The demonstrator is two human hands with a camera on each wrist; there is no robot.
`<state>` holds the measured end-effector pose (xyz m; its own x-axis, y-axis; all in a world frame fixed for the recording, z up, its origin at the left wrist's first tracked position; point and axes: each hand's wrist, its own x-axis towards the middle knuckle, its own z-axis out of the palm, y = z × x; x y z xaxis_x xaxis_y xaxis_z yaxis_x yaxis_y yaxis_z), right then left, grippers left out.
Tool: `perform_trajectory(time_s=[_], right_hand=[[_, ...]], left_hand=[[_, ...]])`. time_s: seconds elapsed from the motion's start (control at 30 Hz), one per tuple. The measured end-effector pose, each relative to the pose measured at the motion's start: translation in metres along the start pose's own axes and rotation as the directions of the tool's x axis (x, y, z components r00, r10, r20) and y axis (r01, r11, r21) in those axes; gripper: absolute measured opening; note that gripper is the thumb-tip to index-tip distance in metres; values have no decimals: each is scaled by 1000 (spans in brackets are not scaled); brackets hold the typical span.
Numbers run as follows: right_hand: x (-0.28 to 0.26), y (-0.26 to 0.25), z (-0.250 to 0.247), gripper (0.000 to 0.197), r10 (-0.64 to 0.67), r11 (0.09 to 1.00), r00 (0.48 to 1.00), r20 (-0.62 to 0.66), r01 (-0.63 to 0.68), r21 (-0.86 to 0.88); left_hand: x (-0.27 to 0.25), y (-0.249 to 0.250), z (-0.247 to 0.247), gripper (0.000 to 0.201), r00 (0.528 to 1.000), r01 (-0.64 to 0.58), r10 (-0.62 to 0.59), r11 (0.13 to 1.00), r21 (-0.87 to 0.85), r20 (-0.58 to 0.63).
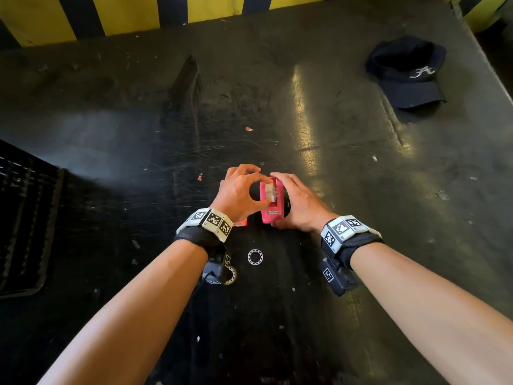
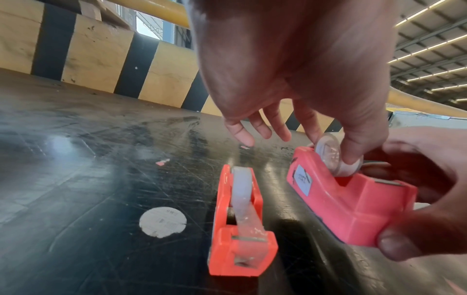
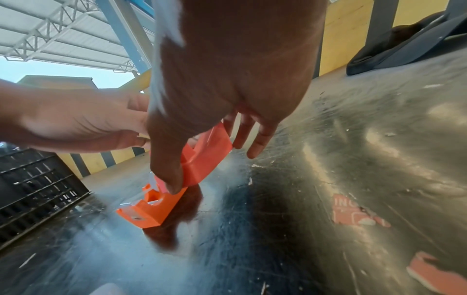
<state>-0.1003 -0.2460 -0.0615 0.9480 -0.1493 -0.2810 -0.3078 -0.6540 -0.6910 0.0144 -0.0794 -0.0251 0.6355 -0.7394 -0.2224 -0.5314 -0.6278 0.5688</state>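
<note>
My left hand [image 1: 265, 190] pinches a clear tape roll [image 1: 269, 191] between thumb and forefinger, seated in the top of a red tape dispenser [image 1: 273, 211]. My right hand [image 1: 286, 201] grips that dispenser from the right side, thumb at its near end, lifting it slightly off the table. The left wrist view shows the roll [image 2: 333, 157] partly down in the dispenser [image 2: 348, 199]. A second orange dispenser [image 2: 240, 219], loaded with tape, lies on the dark table [image 1: 333, 134] under my left wrist. In the right wrist view my thumb [image 3: 166, 169] presses the held dispenser [image 3: 207, 157].
A black cap [image 1: 406, 72] lies at the far right. A black slatted crate [image 1: 25, 218] stands at the left edge. Two white rings [image 1: 255, 257] sit near my wrists. A yellow-and-black striped barrier [image 1: 133, 12] borders the far side. Small scraps dot the scratched table.
</note>
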Motion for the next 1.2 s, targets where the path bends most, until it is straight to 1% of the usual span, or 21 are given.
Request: perform_trajectory(time_s=[0.17, 0.37, 0.47, 0.6, 0.73, 0.83, 0.9, 0.97, 1.03, 1.2], right_hand=[[-10, -8, -3, 123, 2, 1000, 1000, 17, -1, -25], [-17, -13, 1, 122, 9, 1000, 1000, 4, -9, 26], [-21, -14, 2, 121, 2, 999, 1000, -4, -2, 44], [-20, -19, 2, 120, -15, 999, 1000, -7, 15, 38], [-19, -20, 1, 125, -2, 998, 999, -40, 5, 70], [-20, -18, 0, 111, 1, 995, 996, -84, 8, 102], [-21, -18, -1, 103, -10, 995, 996, -86, 19, 102], [-20, -18, -1, 100, -17, 995, 997, -76, 24, 100], [-19, -18, -2, 99, -18, 994, 998, -65, 25, 103], [-18, -18, 0, 93, -14, 994, 999, -48, 19, 107]], left_hand=[[-6, 10, -8, 52, 999, -35, 30, 988, 148, 32], [-10, 23, -16, 55, 996, -71, 53, 956, 286, 69], [-11, 29, -21, 55, 994, -86, 60, 943, 321, 91], [-12, 34, -23, 55, 993, -78, 40, 929, 361, 110], [-12, 34, -24, 56, 993, -45, 5, 944, 326, 122], [-15, 28, -20, 56, 997, -40, 23, 972, 230, 74], [-16, 23, -17, 56, 999, -32, 30, 988, 151, 14], [-17, 20, -15, 53, 999, -32, 34, 994, 103, -15], [-18, 19, -16, 48, 999, -49, 51, 994, 95, -13], [-17, 18, -20, 30, 988, -130, 140, 979, 154, -56]])
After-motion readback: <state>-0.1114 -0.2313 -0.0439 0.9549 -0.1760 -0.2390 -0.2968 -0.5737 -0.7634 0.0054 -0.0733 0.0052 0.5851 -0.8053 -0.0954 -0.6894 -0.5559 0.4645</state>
